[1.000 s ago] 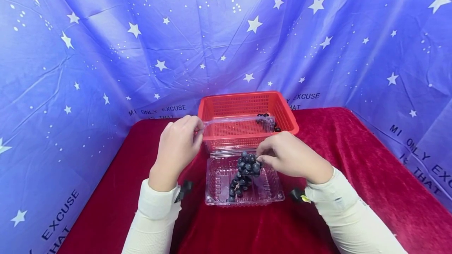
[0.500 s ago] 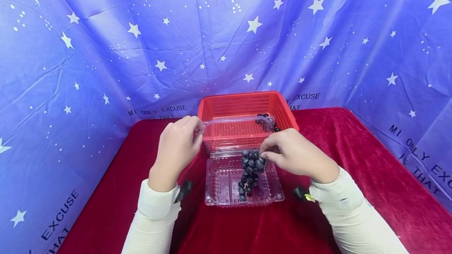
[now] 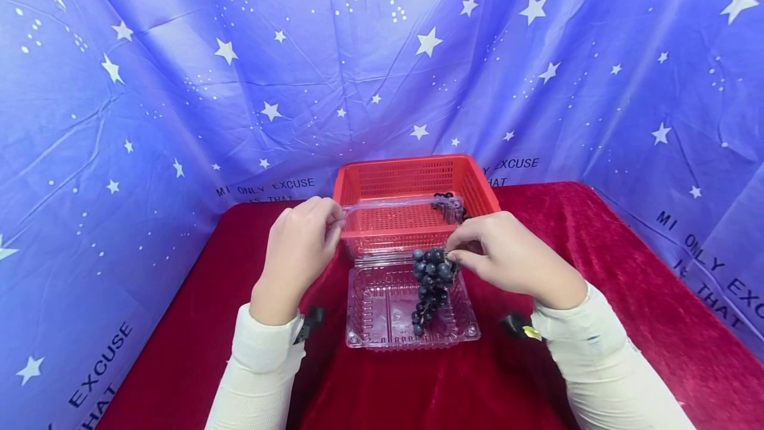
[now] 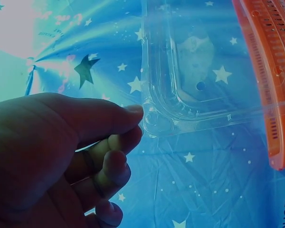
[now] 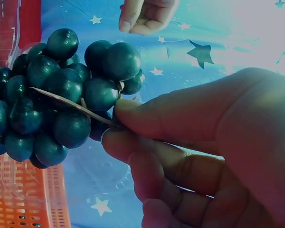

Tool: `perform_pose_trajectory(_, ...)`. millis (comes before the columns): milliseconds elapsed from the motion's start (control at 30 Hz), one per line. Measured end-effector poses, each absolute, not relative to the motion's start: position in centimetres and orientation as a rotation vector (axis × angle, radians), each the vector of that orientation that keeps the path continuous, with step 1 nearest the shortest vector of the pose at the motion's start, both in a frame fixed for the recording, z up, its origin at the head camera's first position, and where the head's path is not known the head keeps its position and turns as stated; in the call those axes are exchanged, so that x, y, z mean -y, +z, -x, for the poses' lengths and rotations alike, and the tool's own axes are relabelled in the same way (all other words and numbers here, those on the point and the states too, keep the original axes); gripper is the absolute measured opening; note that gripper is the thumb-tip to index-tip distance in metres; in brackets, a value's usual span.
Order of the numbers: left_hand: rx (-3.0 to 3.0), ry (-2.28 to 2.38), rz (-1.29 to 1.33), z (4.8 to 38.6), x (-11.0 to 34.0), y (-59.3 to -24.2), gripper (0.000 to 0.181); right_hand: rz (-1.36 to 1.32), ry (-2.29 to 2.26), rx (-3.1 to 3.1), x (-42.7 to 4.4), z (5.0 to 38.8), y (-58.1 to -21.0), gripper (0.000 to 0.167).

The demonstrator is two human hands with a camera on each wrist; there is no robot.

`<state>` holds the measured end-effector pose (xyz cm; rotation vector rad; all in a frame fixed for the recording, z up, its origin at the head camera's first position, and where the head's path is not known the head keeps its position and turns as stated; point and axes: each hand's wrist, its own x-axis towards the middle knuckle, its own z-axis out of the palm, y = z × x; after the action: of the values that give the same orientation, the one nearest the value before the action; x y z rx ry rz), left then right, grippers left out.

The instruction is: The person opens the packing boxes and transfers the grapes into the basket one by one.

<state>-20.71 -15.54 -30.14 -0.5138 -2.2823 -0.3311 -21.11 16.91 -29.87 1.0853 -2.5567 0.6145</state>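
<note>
A bunch of dark grapes hangs over the right half of a clear plastic clamshell box. My right hand pinches its stem between thumb and forefinger, as the right wrist view shows close up. Whether the lowest grapes touch the box floor I cannot tell. The raised lid of the box stands up in front of the red basket. At the lid's upper left corner, my left hand pinches the rim; the left wrist view has this lid corner at the fingertips.
Behind the box stands a red plastic basket with a few dark grapes at its right end, partly seen through the lid. Dark red cloth covers the table. Blue star-patterned fabric hangs around the back and sides.
My right hand has moved rightward and slightly up, carrying the grape bunch from the middle of the box toward its right side. The left hand and the lid have stayed in place.
</note>
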Motion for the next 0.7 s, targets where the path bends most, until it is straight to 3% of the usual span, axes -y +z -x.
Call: perform_pose_trajectory(700, 2.333, -0.297, 0.464, 20.6, 15.4, -30.0, 0.017, -0.961, 0.652, 2.495, -18.8, 20.7, -28.8, 0.015)
